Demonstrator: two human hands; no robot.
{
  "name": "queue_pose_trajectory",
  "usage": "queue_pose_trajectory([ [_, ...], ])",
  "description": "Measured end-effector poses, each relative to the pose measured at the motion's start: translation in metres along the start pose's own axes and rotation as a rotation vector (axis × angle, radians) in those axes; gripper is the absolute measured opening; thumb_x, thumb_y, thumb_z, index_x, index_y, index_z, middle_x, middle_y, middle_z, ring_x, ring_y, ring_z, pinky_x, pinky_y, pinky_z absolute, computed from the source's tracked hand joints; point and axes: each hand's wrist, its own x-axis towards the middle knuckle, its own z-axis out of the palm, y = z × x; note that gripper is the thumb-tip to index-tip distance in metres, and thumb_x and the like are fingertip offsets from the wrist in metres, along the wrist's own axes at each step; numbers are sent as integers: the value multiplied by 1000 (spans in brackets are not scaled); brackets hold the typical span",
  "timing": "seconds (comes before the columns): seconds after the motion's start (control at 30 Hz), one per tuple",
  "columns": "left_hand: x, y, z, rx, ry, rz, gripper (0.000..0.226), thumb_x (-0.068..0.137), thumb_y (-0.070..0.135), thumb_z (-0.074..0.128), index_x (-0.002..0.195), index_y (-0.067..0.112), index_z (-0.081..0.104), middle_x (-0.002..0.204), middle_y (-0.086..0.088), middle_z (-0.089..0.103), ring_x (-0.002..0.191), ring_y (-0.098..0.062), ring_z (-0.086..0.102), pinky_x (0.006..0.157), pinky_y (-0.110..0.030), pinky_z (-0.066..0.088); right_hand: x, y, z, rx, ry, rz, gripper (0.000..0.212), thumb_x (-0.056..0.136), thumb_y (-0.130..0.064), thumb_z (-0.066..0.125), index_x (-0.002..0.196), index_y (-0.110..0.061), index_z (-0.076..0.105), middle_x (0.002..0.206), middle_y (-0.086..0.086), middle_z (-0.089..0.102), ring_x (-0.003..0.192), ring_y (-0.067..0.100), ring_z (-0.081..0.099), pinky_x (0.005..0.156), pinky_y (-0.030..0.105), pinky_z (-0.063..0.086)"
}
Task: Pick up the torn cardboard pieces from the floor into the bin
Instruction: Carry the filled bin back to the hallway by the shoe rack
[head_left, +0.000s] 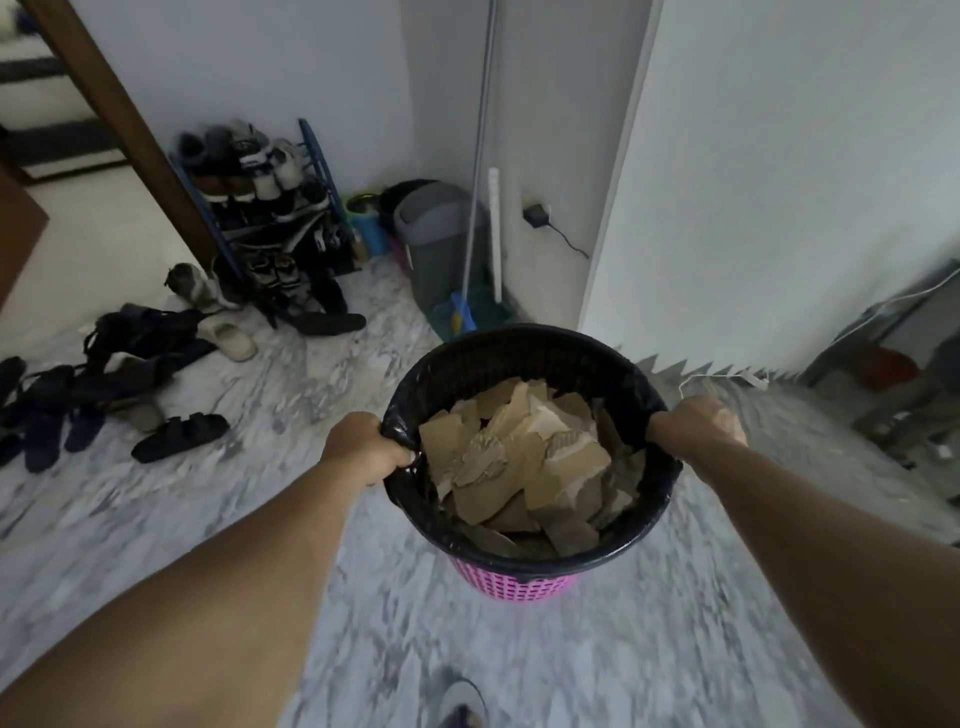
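Note:
A pink perforated bin lined with a black plastic bag hangs above the marble floor in the middle of the view. Several torn brown cardboard pieces fill it. My left hand grips the bag-covered rim on the bin's left side. My right hand grips the rim on the right side. Both arms reach forward from the bottom corners.
A shoe rack and several loose sandals crowd the floor at left. A grey swing-top bin, a mop handle and a dustpan stand in the corner ahead. A white wall is at right. My foot shows below.

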Motion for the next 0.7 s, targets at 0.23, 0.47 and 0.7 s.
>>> queue_pose_trajectory([
  [0.23,115,45,-26,-28,0,-1,26,68,20,85,67,8,61,73,-9,62,71,-24,62,70,-36,56,92,-91,7,-119,-46,-38,18,77,-22,63,80,-4,64,73,8,60,70,25,62,45,22,38],
  [0.47,217,77,-35,-15,15,-22,29,66,22,86,71,8,62,74,-11,63,72,-27,62,56,-28,45,183,-155,32,-90,-75,-41,17,80,-19,68,83,-3,66,75,11,66,66,23,64,45,22,41],
  [0.7,294,113,-29,-10,13,-73,36,65,23,87,63,10,54,66,-7,56,68,-24,58,52,-27,38,270,-198,44,-99,-130,-70,25,78,-26,77,76,-6,62,71,6,61,58,17,58,43,21,40],
])
